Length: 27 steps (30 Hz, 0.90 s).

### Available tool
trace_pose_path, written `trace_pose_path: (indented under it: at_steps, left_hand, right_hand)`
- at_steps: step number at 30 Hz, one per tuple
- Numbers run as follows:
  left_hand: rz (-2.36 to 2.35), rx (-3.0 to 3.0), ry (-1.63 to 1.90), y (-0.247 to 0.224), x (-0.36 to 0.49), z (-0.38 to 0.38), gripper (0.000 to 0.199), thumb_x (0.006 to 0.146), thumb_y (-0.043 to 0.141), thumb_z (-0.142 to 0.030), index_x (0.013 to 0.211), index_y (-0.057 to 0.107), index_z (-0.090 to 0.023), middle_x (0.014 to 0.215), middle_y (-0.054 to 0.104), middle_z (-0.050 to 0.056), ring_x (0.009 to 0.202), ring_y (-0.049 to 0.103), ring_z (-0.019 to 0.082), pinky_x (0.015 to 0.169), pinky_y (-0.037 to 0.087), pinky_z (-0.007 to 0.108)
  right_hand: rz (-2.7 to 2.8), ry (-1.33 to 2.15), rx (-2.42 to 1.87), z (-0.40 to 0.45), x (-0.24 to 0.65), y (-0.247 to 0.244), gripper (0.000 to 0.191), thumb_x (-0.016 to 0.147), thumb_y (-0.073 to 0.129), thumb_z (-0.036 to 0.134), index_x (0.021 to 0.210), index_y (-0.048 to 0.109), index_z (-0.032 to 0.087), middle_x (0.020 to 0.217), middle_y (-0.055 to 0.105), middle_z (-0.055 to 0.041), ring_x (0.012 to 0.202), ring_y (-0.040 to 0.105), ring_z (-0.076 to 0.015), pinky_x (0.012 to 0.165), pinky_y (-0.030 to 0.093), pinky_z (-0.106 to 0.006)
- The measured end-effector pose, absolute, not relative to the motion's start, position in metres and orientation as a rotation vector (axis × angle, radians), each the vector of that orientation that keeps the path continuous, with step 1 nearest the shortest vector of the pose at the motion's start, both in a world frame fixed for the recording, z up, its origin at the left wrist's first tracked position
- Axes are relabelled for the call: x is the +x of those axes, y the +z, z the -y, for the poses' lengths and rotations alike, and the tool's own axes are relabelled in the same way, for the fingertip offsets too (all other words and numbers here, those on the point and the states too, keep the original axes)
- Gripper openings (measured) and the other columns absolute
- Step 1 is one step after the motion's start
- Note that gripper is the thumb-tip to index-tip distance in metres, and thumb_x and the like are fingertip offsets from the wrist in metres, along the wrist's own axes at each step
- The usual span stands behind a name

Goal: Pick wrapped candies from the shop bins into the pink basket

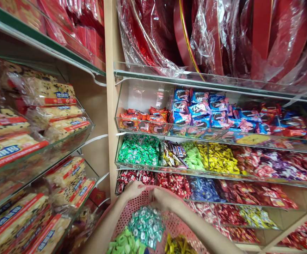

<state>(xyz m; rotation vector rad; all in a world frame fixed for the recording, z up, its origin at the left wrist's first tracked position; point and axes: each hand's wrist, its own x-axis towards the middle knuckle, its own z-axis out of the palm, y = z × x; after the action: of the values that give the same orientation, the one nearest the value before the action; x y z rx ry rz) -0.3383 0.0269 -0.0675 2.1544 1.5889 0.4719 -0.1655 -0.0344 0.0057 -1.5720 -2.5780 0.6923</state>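
Note:
A pink perforated plastic basket [121, 215] is tilted below the shelves. My left hand [136, 189] is closed on its far rim, fingers partly out of sight beyond the edge. Just right of it, my right hand [161, 198] is curled at the same rim, its fingertips hidden. Inside the basket lie a heap of teal-green wrapped candies [146, 225], light green wrapped candies [127, 243] at the lower left and yellow wrapped candies [179, 245] at the lower right. Right behind the hands, red wrapped candies [173, 183] fill a shelf bin.
Glass-fronted shelves hold green candies [139, 150], yellow candies [223, 158] and blue snack packs [201, 109]. Packaged pastries [60, 93] crowd the left shelves beside a wooden upright [111, 106]. Red plastic-wrapped items [187, 35] stand on top. Glass shelf edges jut out close to the hands.

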Motion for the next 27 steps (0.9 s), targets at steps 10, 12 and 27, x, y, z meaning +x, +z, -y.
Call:
trace_pose_path:
  at_steps: [10,12,27]
  left_hand:
    - [-1.601,2.14,0.459,-0.065,-0.337,-0.026,0.029,0.08,0.049,-0.04,0.068,0.064,-0.018,0.061,0.059,-0.002,0.061,0.05,0.012,0.053,0.023,0.021]
    - [-1.607,2.118,0.464,-0.062,-0.337,-0.024,0.027,0.079,0.05,-0.039,0.07,0.065,-0.019,0.062,0.06,-0.001,0.062,0.051,0.013,0.053,0.024,0.021]
    - [-1.605,2.113,0.472,-0.066,-0.338,-0.026,0.029,0.079,0.05,-0.041,0.069,0.065,-0.018,0.061,0.058,-0.002,0.061,0.048,0.012,0.052,0.023,0.021]
  right_hand:
    - [2.427,0.229,-1.483,-0.02,-0.197,0.129,0.025,0.082,0.053,0.017,0.103,0.066,0.018,0.066,0.066,-0.0016,0.068,0.061,-0.0136,0.068,0.041,-0.021]
    - [2.482,0.234,-1.523,-0.031,-0.201,0.125,0.03,0.079,0.059,0.02,0.108,0.064,0.019,0.067,0.067,-0.0018,0.072,0.062,-0.015,0.068,0.041,-0.021]
    - [2.509,0.181,-1.597,-0.045,-0.202,0.115,0.027,0.075,0.06,0.022,0.102,0.065,0.02,0.085,0.068,-0.0042,0.087,0.061,-0.016,0.069,0.041,-0.021]
